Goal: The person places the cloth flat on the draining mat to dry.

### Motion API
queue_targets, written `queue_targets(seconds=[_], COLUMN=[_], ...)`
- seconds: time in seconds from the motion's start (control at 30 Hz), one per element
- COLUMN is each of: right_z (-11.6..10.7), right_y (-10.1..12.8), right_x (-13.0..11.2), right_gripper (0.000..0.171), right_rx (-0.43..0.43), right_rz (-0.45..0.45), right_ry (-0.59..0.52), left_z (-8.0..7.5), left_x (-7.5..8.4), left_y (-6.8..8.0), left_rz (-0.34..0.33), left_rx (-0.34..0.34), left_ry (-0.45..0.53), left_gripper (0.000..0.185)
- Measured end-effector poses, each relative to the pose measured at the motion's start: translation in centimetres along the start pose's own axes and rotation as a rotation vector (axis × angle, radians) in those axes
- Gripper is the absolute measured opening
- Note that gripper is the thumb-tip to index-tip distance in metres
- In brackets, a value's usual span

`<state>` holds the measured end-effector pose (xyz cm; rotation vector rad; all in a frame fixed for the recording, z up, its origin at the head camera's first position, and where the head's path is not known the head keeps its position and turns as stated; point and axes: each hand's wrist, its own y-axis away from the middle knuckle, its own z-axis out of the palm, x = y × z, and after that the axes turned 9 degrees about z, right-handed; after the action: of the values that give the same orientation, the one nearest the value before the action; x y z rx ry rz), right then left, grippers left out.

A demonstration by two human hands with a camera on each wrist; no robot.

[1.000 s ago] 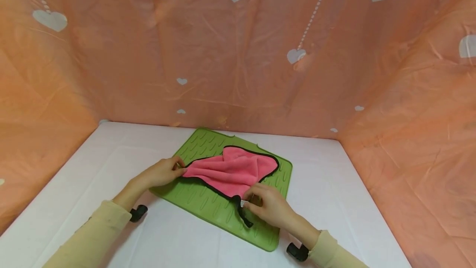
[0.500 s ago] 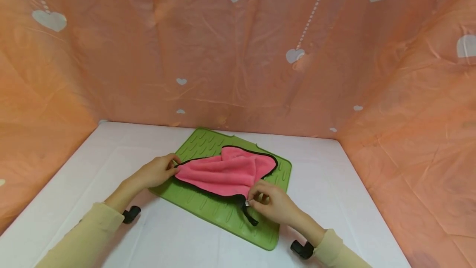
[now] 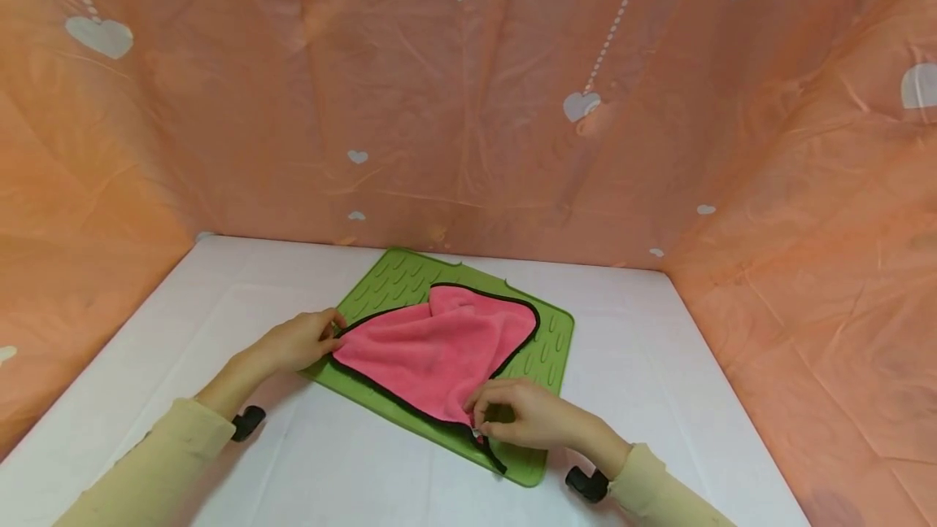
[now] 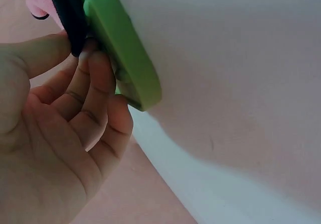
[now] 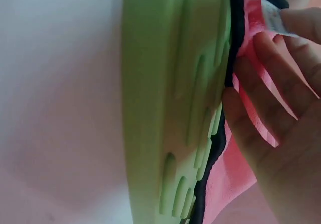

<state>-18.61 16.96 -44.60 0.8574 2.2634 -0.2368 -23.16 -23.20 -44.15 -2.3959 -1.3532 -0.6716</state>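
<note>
You're spreading the pink cloth (image 3: 439, 344) on the green mat (image 3: 545, 348) mid-desk, left hand (image 3: 296, 341) & right hand (image 3: 523, 417) each pinching a corner; next, prob. pulling it flat w/ even tension.

Mat (image 3: 542, 348) sits mid-table (image 3: 659, 364), rotated so one corner points far-left, another near-right. Cloth (image 3: 439, 344) lies on the mat, covering most of its middle; bare mat strip shows on the far-left and right sides. Cloth's left corner reaches the mat's left edge, its near corner reaches the mat's near-right edge. Left hand (image 3: 296, 341) at the mat's left edge, on the cloth's left corner. Right hand (image 3: 523, 420) at the near-right part of the mat, on the cloth's near corner and what looks like a tag (image 5: 275, 19). Backdrop (image 3: 468, 104) stands behind the table, wrapping round its left and right sides.
</note>
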Motion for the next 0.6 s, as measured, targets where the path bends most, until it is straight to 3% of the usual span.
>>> queue_targets(seconds=[0.13,0.23,0.37,0.47,0.6], right_z=[-0.6,-1.5,-2.6,-3.3,-3.6], right_y=[0.2,0.6,0.6,0.4,-0.4], right_x=[0.4,1.4,3.3,4.5,5.5], right_gripper=[0.016,0.021,0.017,0.018,0.024], right_rx=[0.036,0.18,0.382,0.415,0.369], right_rz=[0.04,0.09,0.173,0.213,0.215], right_ry=[-0.082,-0.113,-0.076,-0.039,0.041], left_z=[0.1,0.2,0.3,0.4,0.5], left_x=[0.0,0.1,0.2,0.2,0.2], left_y=[0.1,0.1,0.1,0.0,-0.1], left_rz=[0.001,-0.002,-0.006,-0.004,0.002], left_rx=[0.006,0.021,0.039,0.048,0.05], left_ry=[-0.006,-0.005,-0.013,-0.018,-0.017], left_gripper=[0.027,0.029,0.031,0.031,0.031])
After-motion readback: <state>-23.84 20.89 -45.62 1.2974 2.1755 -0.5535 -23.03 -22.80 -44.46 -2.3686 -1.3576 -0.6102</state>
